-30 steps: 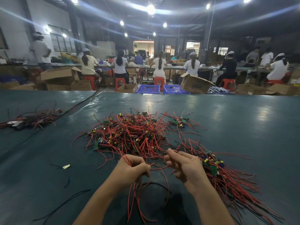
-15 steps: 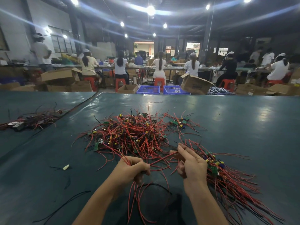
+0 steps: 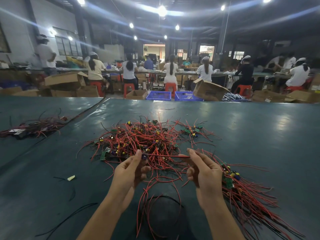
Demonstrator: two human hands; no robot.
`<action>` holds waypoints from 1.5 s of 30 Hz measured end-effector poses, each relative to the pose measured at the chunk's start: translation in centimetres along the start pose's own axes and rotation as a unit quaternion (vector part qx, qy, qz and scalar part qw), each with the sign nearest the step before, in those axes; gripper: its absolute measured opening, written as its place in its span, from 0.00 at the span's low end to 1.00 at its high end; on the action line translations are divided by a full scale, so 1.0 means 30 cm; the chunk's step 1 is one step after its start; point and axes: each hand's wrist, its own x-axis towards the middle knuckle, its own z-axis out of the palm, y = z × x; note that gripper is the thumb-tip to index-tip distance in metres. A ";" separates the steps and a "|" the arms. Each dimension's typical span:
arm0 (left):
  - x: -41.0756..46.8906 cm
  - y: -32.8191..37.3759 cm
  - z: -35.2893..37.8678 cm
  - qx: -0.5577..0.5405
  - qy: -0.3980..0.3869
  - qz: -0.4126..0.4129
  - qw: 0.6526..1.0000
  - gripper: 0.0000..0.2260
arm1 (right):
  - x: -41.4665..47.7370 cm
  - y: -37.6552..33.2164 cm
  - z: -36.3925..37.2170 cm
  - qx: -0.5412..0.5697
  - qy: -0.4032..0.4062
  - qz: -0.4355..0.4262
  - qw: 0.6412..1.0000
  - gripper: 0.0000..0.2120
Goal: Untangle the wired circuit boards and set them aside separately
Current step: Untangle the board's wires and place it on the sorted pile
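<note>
No lettering comes through anywhere: the dark print on the tipped cardboard box [image 3: 208, 90] beyond the table's far edge is too blurred to read.

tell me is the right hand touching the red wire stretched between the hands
Touching. The head view shows the right hand pinching one end of the red wire at its fingertips, with no gap; the left hand holds the other end.

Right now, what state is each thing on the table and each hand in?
left hand: raised, pinching a board's component
right hand: raised, pinching a red wire
red wire: stretched taut between both hands
tangled pile: still knotted, on the table
sorted boards: laid apart at right, wires fanned out
</note>
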 end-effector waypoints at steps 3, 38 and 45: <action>0.001 0.008 -0.003 -0.087 0.013 -0.030 0.996 0.16 | -0.018 -0.002 0.007 -0.032 -0.103 0.016 0.994 0.07; -0.064 -0.001 0.044 0.109 -0.109 -0.146 0.977 0.13 | -0.073 0.101 0.083 -0.042 -0.089 0.217 0.971 0.04; -0.066 -0.010 0.046 0.162 -0.112 -0.123 0.973 0.12 | -0.084 0.107 0.092 -0.025 -0.064 0.264 0.962 0.07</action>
